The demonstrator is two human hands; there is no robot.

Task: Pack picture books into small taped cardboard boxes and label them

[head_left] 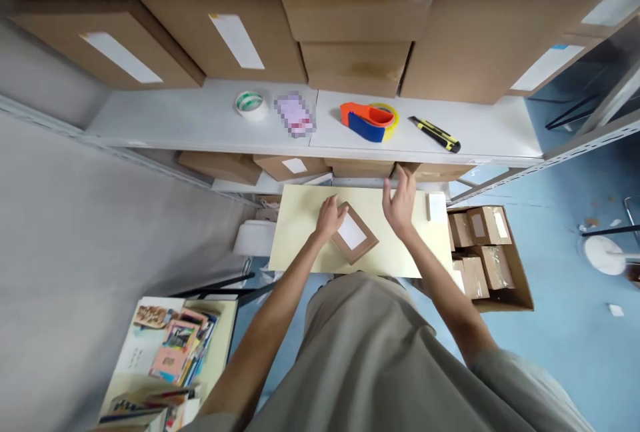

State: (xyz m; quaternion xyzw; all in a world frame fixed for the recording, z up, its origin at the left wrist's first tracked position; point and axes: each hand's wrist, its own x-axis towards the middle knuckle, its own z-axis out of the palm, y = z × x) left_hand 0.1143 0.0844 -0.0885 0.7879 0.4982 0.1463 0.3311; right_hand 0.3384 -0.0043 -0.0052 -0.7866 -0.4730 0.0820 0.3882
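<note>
Brown flat parcel [354, 241] with a white label on its top lies on the pale yellow worktop [300, 232], turned at an angle, directly under and between the two hands. The left hand [329, 217] rests on the parcel's left corner, fingers curled down onto the cardboard edge, pressing rather than gripping round it. The right hand [399, 202] hovers just to the right of the parcel, fingers spread apart and pointing away from the body, holding nothing and not touching the parcel. A small white pad [436, 207] lies on the worktop just right of the right hand. Further right of that hand, an open carton [515, 285] on the floor holds several small brown packages. Beyond both hands runs a white shelf [200, 119] carrying a green-and-white tape roll [249, 104], an orange and blue tape dispenser [369, 121] and a yellow and black utility knife [435, 135]. Near the left elbow, a stack of colourful booklets [175, 345] sits on a low stand.
</note>
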